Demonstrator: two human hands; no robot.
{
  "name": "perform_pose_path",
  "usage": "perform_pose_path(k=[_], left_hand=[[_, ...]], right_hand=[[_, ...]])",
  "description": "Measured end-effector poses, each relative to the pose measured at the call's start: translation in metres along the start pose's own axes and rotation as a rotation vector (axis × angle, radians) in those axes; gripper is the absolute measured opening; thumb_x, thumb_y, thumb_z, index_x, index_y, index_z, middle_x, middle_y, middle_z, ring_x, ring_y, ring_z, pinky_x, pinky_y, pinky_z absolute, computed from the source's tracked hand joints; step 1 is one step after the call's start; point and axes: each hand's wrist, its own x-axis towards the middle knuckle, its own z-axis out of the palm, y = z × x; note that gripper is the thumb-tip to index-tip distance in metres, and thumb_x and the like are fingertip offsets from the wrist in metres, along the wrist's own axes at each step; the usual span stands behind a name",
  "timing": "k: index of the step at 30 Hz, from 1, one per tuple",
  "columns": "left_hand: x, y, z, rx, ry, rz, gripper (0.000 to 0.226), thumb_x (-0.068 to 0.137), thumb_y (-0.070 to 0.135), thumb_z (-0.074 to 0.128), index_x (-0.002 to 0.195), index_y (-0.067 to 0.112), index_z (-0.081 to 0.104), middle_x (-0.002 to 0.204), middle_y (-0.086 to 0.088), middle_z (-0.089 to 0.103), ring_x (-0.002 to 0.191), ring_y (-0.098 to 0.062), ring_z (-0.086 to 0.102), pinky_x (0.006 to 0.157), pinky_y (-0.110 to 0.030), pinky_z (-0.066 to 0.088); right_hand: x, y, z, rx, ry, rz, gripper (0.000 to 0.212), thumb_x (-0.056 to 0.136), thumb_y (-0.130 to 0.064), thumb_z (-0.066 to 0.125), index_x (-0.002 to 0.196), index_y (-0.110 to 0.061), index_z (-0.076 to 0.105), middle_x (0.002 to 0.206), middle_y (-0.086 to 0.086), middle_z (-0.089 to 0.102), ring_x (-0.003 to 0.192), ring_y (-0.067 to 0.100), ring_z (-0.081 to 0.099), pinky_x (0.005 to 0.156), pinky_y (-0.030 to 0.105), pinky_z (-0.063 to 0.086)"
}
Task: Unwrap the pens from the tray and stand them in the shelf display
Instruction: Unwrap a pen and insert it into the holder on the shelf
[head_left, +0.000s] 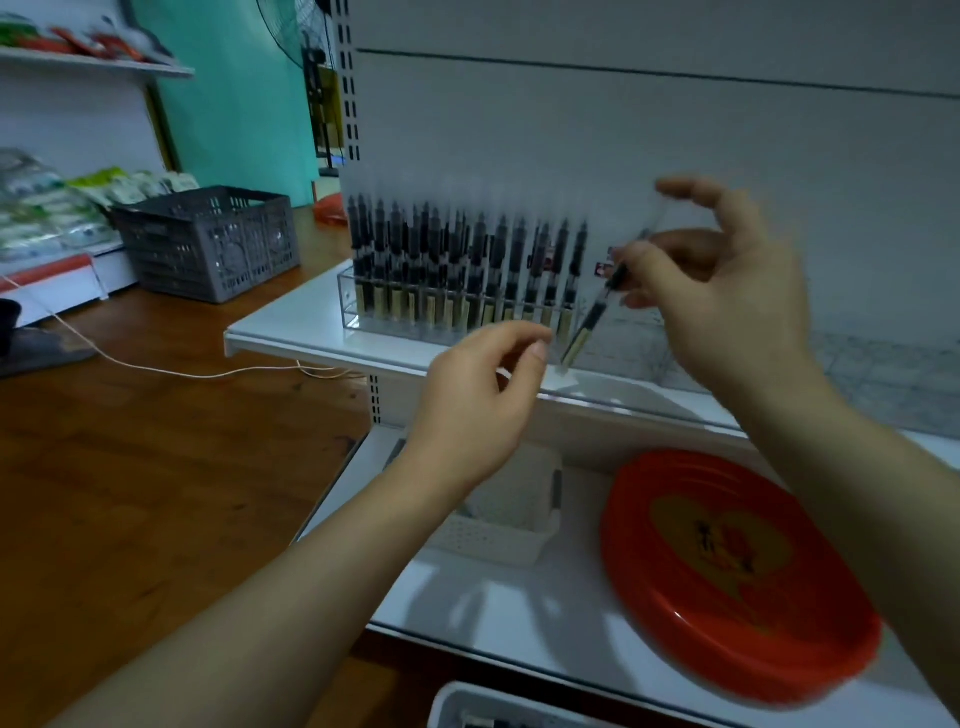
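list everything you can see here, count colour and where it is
pens in display: many, black and tan, upright in the clear holder on the upper shelf
clear holder: one, transparent, upper shelf
held pen: one, black and tan, tilted by the holder's right end
tray: one, red, lower shelf
white basket: one, lower shelf, left of tray
crate: one, grey, on the wooden counter at left
cord: one, pale, across the counter
left hand: fingers curled, contents unclear
right hand: pinches the held pen
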Motion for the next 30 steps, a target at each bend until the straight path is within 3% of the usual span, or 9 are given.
perform_pose_path(k=[2, 5, 8, 11, 17, 22, 30], left_hand=[[0.009, -0.002, -0.003, 0.128, 0.087, 0.047, 0.024, 0.102, 0.021, 0.055, 0.121, 0.018, 0.069, 0.113, 0.011, 0.065, 0.103, 0.000, 0.058, 0.083, -0.013, 0.048], [0.020, -0.008, -0.003, 0.256, 0.132, 0.083, 0.032, 0.100, 0.021, 0.053, 0.130, 0.016, 0.064, 0.126, 0.004, 0.061, 0.121, -0.013, 0.052, 0.101, -0.032, 0.046], [0.024, -0.010, 0.001, 0.341, 0.138, 0.081, 0.039, 0.100, 0.020, 0.054, 0.138, 0.014, 0.056, 0.136, 0.000, 0.057, 0.131, -0.015, 0.044, 0.108, -0.024, 0.033], [0.025, -0.013, 0.004, 0.412, 0.128, 0.108, 0.039, 0.099, 0.016, 0.054, 0.138, 0.012, 0.056, 0.136, -0.002, 0.057, 0.132, -0.016, 0.042, 0.106, -0.018, 0.025], [0.026, -0.019, 0.007, 0.440, 0.149, 0.115, 0.041, 0.096, 0.010, 0.054, 0.137, 0.010, 0.056, 0.134, -0.003, 0.057, 0.130, -0.017, 0.043, 0.107, -0.019, 0.026], [0.024, -0.023, 0.009, 0.443, 0.154, 0.133, 0.046, 0.093, 0.002, 0.052, 0.138, 0.009, 0.054, 0.134, -0.005, 0.056, 0.129, -0.020, 0.043, 0.107, -0.018, 0.025], [0.017, -0.017, 0.011, 0.354, 0.143, 0.131, 0.045, 0.097, 0.010, 0.053, 0.142, 0.014, 0.050, 0.136, 0.001, 0.053, 0.129, -0.012, 0.043, 0.105, -0.017, 0.031]], right_hand=[[0.017, -0.004, 0.002, -0.012, 0.071, -0.025, 0.038, 0.096, -0.018, 0.068, 0.131, -0.025, 0.054, 0.086, -0.003, 0.074, 0.077, 0.008, 0.073, 0.071, 0.022, 0.059], [0.036, -0.004, 0.011, -0.051, 0.124, -0.077, 0.037, 0.096, -0.019, 0.067, 0.131, -0.025, 0.055, 0.086, -0.003, 0.074, 0.078, 0.008, 0.073, 0.076, 0.029, 0.061], [0.044, 0.002, 0.020, -0.111, 0.105, -0.108, 0.036, 0.096, -0.020, 0.066, 0.130, -0.027, 0.057, 0.084, -0.003, 0.074, 0.079, 0.009, 0.072, 0.079, 0.039, 0.061], [0.046, 0.008, 0.027, -0.188, 0.041, -0.115, 0.037, 0.096, -0.020, 0.065, 0.131, -0.027, 0.057, 0.086, -0.003, 0.073, 0.080, 0.011, 0.071, 0.081, 0.042, 0.059], [0.040, 0.015, 0.036, -0.390, -0.139, -0.146, 0.034, 0.098, -0.020, 0.061, 0.131, -0.026, 0.058, 0.087, -0.008, 0.071, 0.078, 0.010, 0.067, 0.076, 0.033, 0.055], [0.039, 0.017, 0.039, -0.414, -0.142, -0.188, 0.036, 0.098, -0.017, 0.059, 0.134, -0.023, 0.057, 0.084, -0.005, 0.070, 0.074, 0.015, 0.066, 0.073, 0.036, 0.053], [0.020, 0.024, 0.033, -0.415, -0.119, -0.188, 0.061, 0.097, -0.017, 0.063, 0.152, -0.027, 0.039, 0.097, -0.011, 0.061, 0.076, 0.005, 0.062, 0.070, 0.024, 0.053]])
